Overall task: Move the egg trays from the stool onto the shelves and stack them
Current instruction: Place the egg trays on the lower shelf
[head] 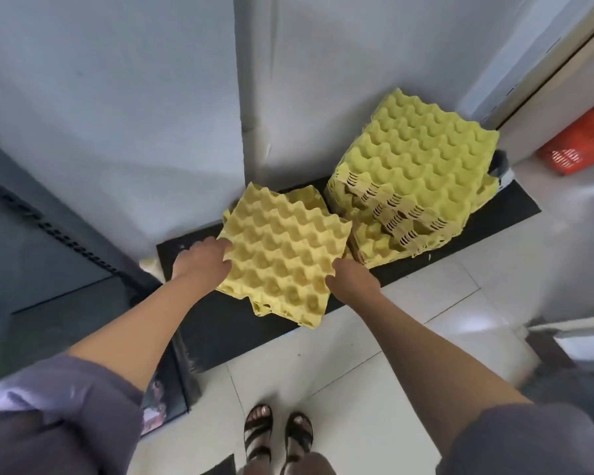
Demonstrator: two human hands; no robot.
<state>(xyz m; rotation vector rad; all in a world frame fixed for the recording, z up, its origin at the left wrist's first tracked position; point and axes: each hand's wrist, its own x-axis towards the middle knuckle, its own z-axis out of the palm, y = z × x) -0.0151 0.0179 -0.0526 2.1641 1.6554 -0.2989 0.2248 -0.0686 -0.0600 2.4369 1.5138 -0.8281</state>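
While the left grip (203, 260) and the right grip (354, 279), both bare hands, hold a small batch of egg trays (282, 248) by opposite edges, the step in hand is judged to be placement.

Left grip: fingers curled onto the batch's left edge. Right grip: closed over the near right edge, fingertips hidden beneath.

The batch sits low over the black shelf (220, 323), just beside the tall stack (415, 173) that stands against the wall. Whether its underside touches the shelf cannot be told. The tall stack is uneven, with its lower trays skewed out of line. The stool is not in view.

Next move, as judged: either set the batch down level and release both grips, or lift it onto the tall stack with the cups aligned so the trays nest.

Caution: the skewed base may let added trays slide.
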